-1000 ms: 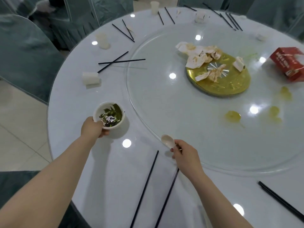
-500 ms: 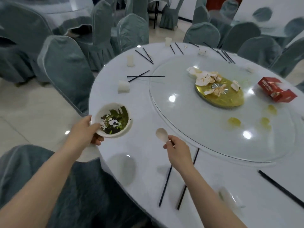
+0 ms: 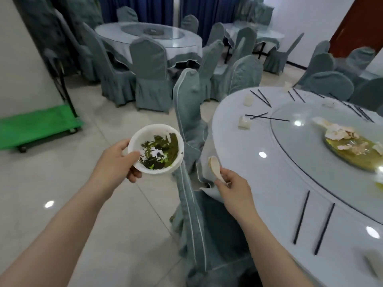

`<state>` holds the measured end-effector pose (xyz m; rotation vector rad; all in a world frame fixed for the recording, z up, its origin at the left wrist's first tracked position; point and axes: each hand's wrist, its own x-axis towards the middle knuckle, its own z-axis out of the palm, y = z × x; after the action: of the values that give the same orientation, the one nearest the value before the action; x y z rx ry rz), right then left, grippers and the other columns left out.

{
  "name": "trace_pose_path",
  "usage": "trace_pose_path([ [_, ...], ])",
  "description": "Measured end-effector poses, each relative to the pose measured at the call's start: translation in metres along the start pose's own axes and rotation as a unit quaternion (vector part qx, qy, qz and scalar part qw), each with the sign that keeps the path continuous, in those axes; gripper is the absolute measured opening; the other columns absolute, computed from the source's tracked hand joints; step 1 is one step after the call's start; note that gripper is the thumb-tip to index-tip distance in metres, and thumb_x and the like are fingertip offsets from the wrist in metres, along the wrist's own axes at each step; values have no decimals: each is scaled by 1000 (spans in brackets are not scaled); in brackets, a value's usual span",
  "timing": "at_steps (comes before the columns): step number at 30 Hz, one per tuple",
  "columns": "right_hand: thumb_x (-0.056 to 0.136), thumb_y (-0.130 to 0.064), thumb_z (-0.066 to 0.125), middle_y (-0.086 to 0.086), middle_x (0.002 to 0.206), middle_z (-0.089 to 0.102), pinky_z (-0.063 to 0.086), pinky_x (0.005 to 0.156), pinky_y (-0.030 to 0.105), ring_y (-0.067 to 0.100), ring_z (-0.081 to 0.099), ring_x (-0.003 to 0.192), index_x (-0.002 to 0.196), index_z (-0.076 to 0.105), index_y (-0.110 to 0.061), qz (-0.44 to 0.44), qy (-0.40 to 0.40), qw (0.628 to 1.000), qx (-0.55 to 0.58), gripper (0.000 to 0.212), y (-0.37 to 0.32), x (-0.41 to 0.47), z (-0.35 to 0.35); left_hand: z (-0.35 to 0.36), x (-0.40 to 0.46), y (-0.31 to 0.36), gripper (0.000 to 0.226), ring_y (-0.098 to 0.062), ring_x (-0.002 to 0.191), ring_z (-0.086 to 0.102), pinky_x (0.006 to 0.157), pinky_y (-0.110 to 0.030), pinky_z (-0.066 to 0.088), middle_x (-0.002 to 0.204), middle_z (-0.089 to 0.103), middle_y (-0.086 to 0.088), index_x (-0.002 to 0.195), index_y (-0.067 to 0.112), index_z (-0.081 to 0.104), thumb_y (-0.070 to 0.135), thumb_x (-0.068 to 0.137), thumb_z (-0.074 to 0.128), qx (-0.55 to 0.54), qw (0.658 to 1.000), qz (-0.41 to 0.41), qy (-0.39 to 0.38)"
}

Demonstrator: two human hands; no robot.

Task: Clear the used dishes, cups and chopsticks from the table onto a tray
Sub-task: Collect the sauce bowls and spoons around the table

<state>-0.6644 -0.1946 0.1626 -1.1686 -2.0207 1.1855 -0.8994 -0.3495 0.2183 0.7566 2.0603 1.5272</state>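
My left hand (image 3: 116, 164) grips a white bowl (image 3: 155, 149) with dark green leftovers, held in the air over the floor, left of the table. My right hand (image 3: 234, 189) pinches the handle of a white soup spoon (image 3: 214, 165) near the table's left edge. On the round white table (image 3: 244, 154) lie several black chopsticks: a pair (image 3: 314, 222) close to me, a crossed pair (image 3: 266, 117) further back, others at the far rim. Small white cups (image 3: 244, 122) stand near the crossed pair. Used tissues (image 3: 339, 131) lie on a gold disc on the glass turntable.
Covered grey-green chairs (image 3: 188, 112) stand between me and the table and around it. A green cart (image 3: 37, 127) stands on the tiled floor at the left. More covered tables (image 3: 149, 38) and chairs fill the back of the room.
I have turned left away from the table. My left hand has lifted the bowl off the table and carried it out over the floor; my right hand has followed with the spoon.
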Motion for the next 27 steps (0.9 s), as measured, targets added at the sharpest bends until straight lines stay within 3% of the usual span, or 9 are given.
trace_pose_path([
  [3,90,-15,57,-28,78,66,44,61,6,-9,60,75,110,62,-42,-40,-36,999,0,33,-33,1,38,-54,-7,-15,30,-14,41,58,36,-23,45,57,68,-5,110,28,61,8,89,54,-21,998,-6,53],
  [6,91,-20,58,-24,85,68,43,60,7,-6,62,80,116,64,-35,-54,-65,996,-9,29,-55,6,69,-93,-11,-31,29,-12,41,57,36,-22,43,56,67,-3,110,25,62,7,89,54,-43,994,-20,98],
  [11,89,-14,58,-19,87,68,42,59,7,-5,61,76,113,66,-32,-66,-98,993,-14,30,-77,23,129,-150,-11,-62,26,-12,39,55,35,-21,41,51,64,-2,105,22,64,6,88,54,-43,988,-59,139],
  [15,88,-15,60,-16,90,69,49,70,21,3,64,83,118,65,-26,-63,-118,991,-26,32,-96,51,189,-204,16,-84,29,-13,39,54,36,-22,42,51,64,-4,109,22,64,7,88,53,-9,983,-76,169],
  [17,89,-16,60,-16,90,68,50,72,22,4,64,83,120,64,-26,-61,-126,990,-29,33,-106,70,214,-224,41,-92,30,-13,39,53,37,-22,43,51,64,-5,112,23,64,7,89,53,-5,981,-78,177],
  [20,89,-18,60,-21,88,66,40,60,9,-7,61,77,118,63,-30,-55,-125,990,-33,31,-122,115,255,-255,96,-99,30,-11,38,53,36,-22,42,49,63,-2,113,24,62,7,90,53,-15,980,-75,185],
  [27,87,-17,61,-17,79,67,39,53,10,-3,60,70,110,66,-29,-41,-125,990,-40,27,-168,254,367,-321,247,-112,27,-12,40,54,39,-23,44,52,65,-5,111,24,63,10,92,52,19,984,-82,157],
])
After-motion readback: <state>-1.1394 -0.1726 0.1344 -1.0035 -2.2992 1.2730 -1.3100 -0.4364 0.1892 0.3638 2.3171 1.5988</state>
